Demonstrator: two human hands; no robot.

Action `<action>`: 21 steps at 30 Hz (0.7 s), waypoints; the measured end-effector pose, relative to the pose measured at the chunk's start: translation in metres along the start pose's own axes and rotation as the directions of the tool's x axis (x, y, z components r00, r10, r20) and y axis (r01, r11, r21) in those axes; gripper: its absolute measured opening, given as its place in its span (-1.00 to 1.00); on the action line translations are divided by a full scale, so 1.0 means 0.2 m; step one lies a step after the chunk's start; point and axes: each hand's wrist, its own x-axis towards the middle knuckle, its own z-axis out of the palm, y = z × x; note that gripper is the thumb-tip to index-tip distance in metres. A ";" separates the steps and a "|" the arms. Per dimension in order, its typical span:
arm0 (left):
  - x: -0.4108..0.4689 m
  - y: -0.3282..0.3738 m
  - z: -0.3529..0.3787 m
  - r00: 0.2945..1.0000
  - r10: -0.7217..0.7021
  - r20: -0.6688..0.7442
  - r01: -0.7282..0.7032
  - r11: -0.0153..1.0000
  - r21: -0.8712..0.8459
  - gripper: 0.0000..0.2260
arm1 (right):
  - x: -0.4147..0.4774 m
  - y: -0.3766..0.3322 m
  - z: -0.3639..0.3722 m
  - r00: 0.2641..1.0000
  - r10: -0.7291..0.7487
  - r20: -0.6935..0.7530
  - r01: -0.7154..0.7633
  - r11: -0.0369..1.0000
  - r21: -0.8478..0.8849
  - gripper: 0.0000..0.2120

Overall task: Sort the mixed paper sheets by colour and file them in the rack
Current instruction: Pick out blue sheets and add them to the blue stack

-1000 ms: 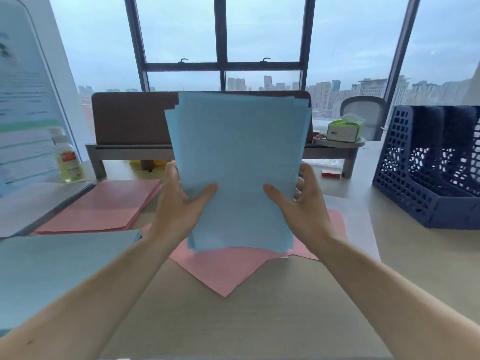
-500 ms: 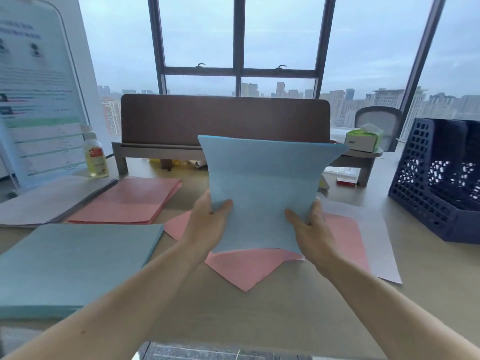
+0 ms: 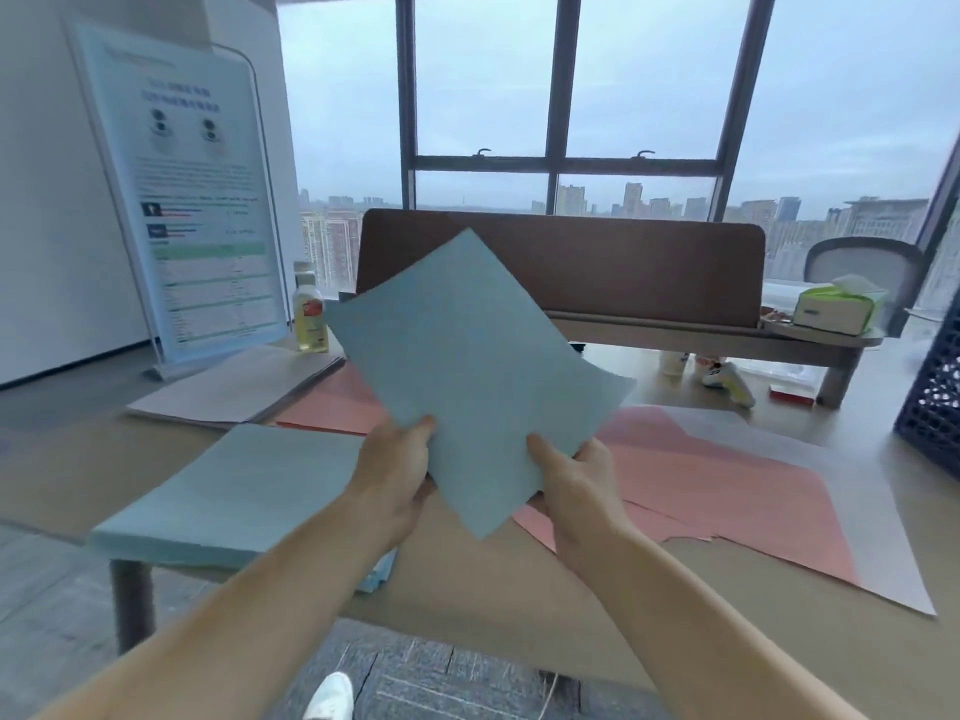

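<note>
Gripping a sheaf of blue sheets (image 3: 467,376) by its lower corner, the left hand (image 3: 395,475) and right hand (image 3: 576,485) hold it up above the tabletop (image 3: 493,579). It is turned so one corner points up and one down. On each hand the fingers are clamped on the paper, thumb on the near face and the rest curled behind it.

The sheaf hangs over the gap between two groups of paper. To its left a squared blue stack (image 3: 234,491) lies at the tabletop's near edge. To its right loose pink sheets (image 3: 727,475) are spread at odd angles over a white sheet (image 3: 883,511).

Behind the blue stack lie a neat pink stack (image 3: 332,407) and, left of that, a white stack (image 3: 239,381). The dark blue perforated rack (image 3: 930,407) stands at the far right edge, cut off by the frame and well apart from both hands.

A standing printed sign (image 3: 202,200) and a small bottle (image 3: 310,314) are at the back left. A green and white tissue box (image 3: 836,309) rests on a low shelf with a brown back panel (image 3: 561,262).
</note>
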 end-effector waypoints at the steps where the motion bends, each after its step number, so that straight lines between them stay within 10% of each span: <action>1: -0.01 0.01 -0.06 0.999 0.010 0.030 -0.011 1.000 0.021 -0.78 | 0.00 0.00 0.04 0.999 -0.042 0.004 0.042 0.997 -0.060 -0.80; 8: 0.16 0.35 -0.77 0.950 0.114 -0.292 -0.098 0.993 0.069 -0.63 | 0.10 -0.06 0.19 0.988 0.042 0.150 0.000 0.964 -0.266 -0.82; 16: 0.19 0.35 -1.25 0.929 0.286 -0.235 -0.034 0.697 0.716 -0.70 | 0.19 0.13 0.51 0.951 0.219 0.220 -0.105 0.894 -0.436 -0.88; 21: 0.21 0.32 -1.37 0.926 0.311 -0.216 -0.001 0.573 0.819 -0.77 | 0.19 0.24 0.57 0.950 0.197 0.243 -0.034 0.837 -0.547 -0.82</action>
